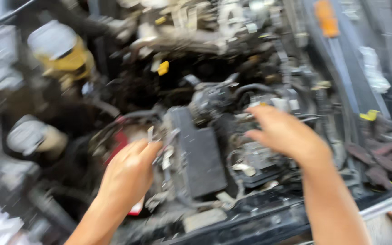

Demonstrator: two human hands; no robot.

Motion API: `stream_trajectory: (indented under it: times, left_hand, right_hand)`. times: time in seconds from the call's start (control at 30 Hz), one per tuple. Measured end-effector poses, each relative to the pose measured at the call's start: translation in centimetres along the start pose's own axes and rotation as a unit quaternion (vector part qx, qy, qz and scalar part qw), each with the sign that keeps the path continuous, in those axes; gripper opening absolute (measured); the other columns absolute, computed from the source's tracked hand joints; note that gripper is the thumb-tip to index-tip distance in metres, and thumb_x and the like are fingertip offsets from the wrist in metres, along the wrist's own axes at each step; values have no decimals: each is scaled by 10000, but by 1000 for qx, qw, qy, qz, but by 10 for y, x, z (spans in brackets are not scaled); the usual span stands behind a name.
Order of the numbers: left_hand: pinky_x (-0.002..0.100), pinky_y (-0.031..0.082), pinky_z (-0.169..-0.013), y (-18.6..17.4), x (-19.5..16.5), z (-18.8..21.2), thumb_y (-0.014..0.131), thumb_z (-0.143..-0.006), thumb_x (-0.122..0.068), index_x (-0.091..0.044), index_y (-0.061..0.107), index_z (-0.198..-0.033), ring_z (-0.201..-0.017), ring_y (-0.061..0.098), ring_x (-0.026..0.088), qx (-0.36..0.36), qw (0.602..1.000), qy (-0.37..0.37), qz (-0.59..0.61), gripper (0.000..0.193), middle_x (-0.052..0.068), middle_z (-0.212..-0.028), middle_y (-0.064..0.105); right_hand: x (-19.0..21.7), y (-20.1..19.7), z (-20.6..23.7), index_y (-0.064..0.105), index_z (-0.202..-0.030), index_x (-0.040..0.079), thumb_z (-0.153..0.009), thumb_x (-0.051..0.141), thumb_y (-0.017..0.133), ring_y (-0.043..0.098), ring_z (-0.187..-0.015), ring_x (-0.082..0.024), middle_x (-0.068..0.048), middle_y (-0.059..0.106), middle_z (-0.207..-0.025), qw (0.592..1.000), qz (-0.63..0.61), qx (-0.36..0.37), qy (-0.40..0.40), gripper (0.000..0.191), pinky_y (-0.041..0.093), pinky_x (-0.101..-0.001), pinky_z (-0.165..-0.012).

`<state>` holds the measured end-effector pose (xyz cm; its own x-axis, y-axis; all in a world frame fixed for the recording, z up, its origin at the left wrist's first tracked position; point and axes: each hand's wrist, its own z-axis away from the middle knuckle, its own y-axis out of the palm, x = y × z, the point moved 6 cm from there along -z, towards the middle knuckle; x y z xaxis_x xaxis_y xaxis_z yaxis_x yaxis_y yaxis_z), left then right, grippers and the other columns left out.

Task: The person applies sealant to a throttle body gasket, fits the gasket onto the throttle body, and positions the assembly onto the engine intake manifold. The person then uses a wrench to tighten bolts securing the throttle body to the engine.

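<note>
**Two hands flanking the dark box in the engine bay**

Two hands are working over the open engine bay, and the frame is blurring with motion, so fine detail is hard to read. Nearest to you, the black front crossmember is running along the bottom edge. Your left hand is curling just beyond it, fingers closing around a small metal piece that is sticking up past the knuckles; what kind of piece it is cannot be told. That hand is sitting just left of the dark rectangular box, touching or nearly touching its left edge. The box is lying with its long axis running away from you, tilting slightly left at the far end, so your left hand is the nearer one to it.

Your right hand is hovering on the other side, above the grey fittings just right of the box, fingers half open and pointing left, gripping nothing.

Farther back on the left, a yellow reservoir with a white cap is standing well apart from both hands. At the far right, an orange-handled tool is lying along the fender edge.
</note>
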<state>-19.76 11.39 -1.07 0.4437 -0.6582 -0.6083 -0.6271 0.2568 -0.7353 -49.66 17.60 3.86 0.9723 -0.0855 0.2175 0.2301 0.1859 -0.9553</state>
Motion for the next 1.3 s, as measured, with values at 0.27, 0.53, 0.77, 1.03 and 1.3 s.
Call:
stream_trajectory:
  times: [0.27, 0.53, 0.77, 1.03, 1.3]
  left_hand:
    - [443, 519, -782, -42, 46, 7, 674, -836, -58, -25, 626, -906, -890, 651, 341, -88, 996, -15, -30, 91, 139, -892, 657]
    - [437, 531, -762, -57, 75, 12, 634, -759, 44, -39, 616, -845, -847, 665, 334, -136, 983, -71, -102, 121, 143, -852, 654]
    - [430, 539, -749, -58, 86, 19, 658, -750, 28, -41, 636, -838, -826, 677, 326, -119, 981, -114, -107, 114, 142, -839, 670]
    - [404, 551, -746, -67, 89, 21, 677, -800, 18, -44, 644, -830, -807, 700, 304, -113, 976, -134, -129, 76, 136, -815, 687]
    - [414, 554, -711, -67, 92, 22, 688, -737, -4, -53, 664, -839, -789, 703, 306, -90, 975, -148, -139, 116, 140, -806, 693]
  right_hand:
    - [133, -13, -11, 780, -936, 79, -838, 234, 753, 745, -769, -205, -88, 775, -898, 992, -117, -42, 8, 186, 568, -330, -697]
    - [231, 53, -51, 717, -952, 33, -865, 127, 720, 676, -872, -342, -122, 709, -895, 978, -79, -76, -176, 128, 536, -436, -777]
    - [246, 145, -58, 715, -1053, 63, -859, 112, 682, 676, -932, -363, -132, 713, -971, 962, -91, 188, -173, 203, 541, -466, -803]
    - [233, 166, -61, 695, -1105, 60, -875, 120, 669, 667, -986, -377, -141, 705, -1023, 960, -91, 197, -180, 238, 534, -468, -838]
    - [262, 269, -63, 697, -1104, 84, -931, 179, 625, 668, -1040, -346, -160, 724, -1094, 924, -48, 244, -290, 210, 523, -443, -854]
